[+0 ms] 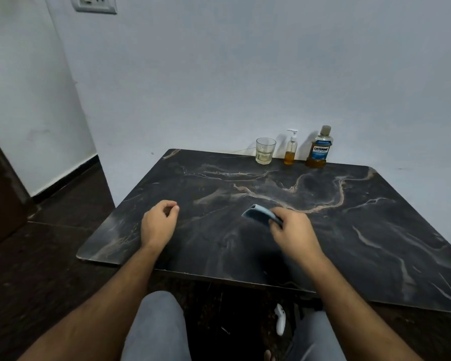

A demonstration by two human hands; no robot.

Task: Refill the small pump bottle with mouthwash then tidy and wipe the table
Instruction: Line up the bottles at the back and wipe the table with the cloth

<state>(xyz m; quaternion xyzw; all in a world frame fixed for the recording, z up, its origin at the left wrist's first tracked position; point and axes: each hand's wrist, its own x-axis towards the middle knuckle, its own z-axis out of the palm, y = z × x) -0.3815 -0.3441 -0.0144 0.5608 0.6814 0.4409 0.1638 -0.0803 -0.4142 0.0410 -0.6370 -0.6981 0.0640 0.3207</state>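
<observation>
1. Broadly, the table [349, 230] spreads bare all around both hands, out to its left and near edges.
2. Mouthwash bottle [319, 148], pump bottle [290, 148] and glass [265, 151] line the far edge, well beyond the hands.
3. Right hand [293, 234] pinches a blue cloth [259, 213].
4. Left hand [158, 224] hovers loosely curled, holding nothing.

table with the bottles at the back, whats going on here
A person sits at a dark marble-look table. The right hand pinches a small blue cloth over the middle of the tabletop, apparently for wiping. The left hand holds nothing, fingers loosely curled. Along the far edge by the wall stand a glass with a little pale liquid, a small pump bottle partly filled with amber liquid, pump on, and a capped mouthwash bottle.
</observation>
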